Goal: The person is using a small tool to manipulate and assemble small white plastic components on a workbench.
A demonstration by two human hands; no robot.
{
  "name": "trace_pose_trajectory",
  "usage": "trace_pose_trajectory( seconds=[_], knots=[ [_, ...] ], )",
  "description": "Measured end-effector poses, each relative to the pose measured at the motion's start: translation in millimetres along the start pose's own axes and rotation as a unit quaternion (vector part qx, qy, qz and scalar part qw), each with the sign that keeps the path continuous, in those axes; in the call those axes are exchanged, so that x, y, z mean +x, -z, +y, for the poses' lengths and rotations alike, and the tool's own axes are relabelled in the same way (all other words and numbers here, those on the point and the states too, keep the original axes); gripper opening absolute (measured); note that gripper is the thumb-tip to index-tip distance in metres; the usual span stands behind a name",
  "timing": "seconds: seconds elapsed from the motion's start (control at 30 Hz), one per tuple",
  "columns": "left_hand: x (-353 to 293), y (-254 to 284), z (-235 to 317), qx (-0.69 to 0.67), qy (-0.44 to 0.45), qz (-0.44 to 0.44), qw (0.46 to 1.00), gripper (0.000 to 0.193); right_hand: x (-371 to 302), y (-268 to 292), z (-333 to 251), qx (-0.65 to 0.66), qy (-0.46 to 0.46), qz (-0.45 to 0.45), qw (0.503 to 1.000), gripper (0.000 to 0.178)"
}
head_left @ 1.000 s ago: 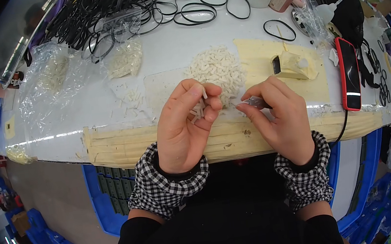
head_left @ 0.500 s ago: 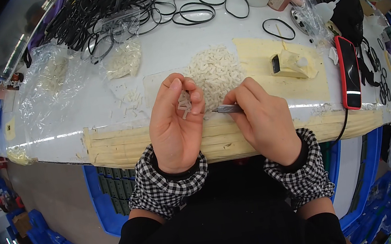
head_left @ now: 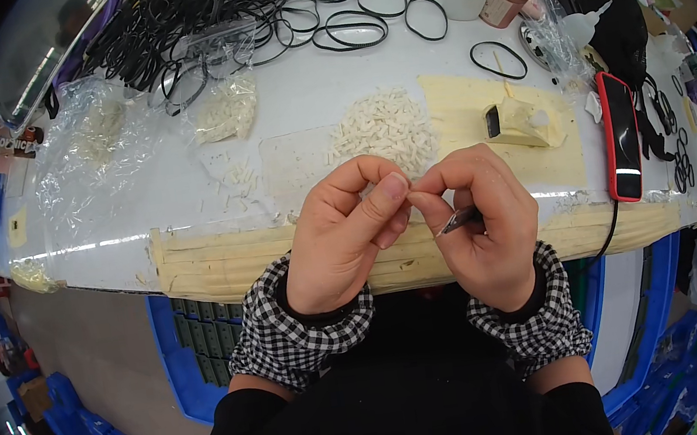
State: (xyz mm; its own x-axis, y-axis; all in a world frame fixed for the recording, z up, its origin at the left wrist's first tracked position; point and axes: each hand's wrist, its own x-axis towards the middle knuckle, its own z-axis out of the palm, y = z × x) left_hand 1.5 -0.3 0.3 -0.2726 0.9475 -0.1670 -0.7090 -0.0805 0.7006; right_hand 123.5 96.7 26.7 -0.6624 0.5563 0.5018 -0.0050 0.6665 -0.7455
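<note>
My left hand (head_left: 346, 234) is closed, its thumb and index fingertips meeting those of my right hand (head_left: 491, 229) just in front of a heap of small white tube-like pieces (head_left: 381, 128). Whatever is pinched where the fingertips meet is too small and covered to name. Tucked under the curled fingers of my right hand is a short, pointed metal tool (head_left: 457, 220), its tip sticking out toward the left. The left palm's contents are hidden by its folded fingers.
Black rubber loops (head_left: 350, 31) spread across the back of the table. Clear plastic bags (head_left: 226, 110) with white pieces lie at left. A taped yellow block (head_left: 521, 123) and a red-cased phone (head_left: 621, 136) are at right. Padded yellow tape (head_left: 222, 260) covers the front edge.
My hands have come together, fingertips touching. The left hand has turned and closed over the white pieces seen in it. The right hand's tool has swung back under its fingers.
</note>
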Motion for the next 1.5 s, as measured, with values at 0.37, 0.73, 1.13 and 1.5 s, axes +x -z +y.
trace_pose_trajectory(
  seconds=[0.37, 0.73, 1.13, 1.5],
  knots=[
    [-1, -3, 3, -0.038, 0.062, -0.020, 0.997, 0.023, 0, 13, 11, -0.116, 0.020, -0.079, 0.990, 0.029],
    [0, 0, 2, -0.025, 0.062, -0.049, 0.997, 0.023, 1, 9, 14, -0.254, 0.059, -0.083, 0.962, 0.036],
    [-2, -2, 3, 0.007, 0.050, -0.026, 0.998, 0.022, 1, 10, 11, -0.240, 0.035, -0.104, 0.965, 0.034],
    [-2, -3, 4, 0.007, 0.053, -0.018, 0.998, 0.022, 0, 10, 11, -0.228, 0.022, -0.105, 0.968, 0.035]
  ],
)
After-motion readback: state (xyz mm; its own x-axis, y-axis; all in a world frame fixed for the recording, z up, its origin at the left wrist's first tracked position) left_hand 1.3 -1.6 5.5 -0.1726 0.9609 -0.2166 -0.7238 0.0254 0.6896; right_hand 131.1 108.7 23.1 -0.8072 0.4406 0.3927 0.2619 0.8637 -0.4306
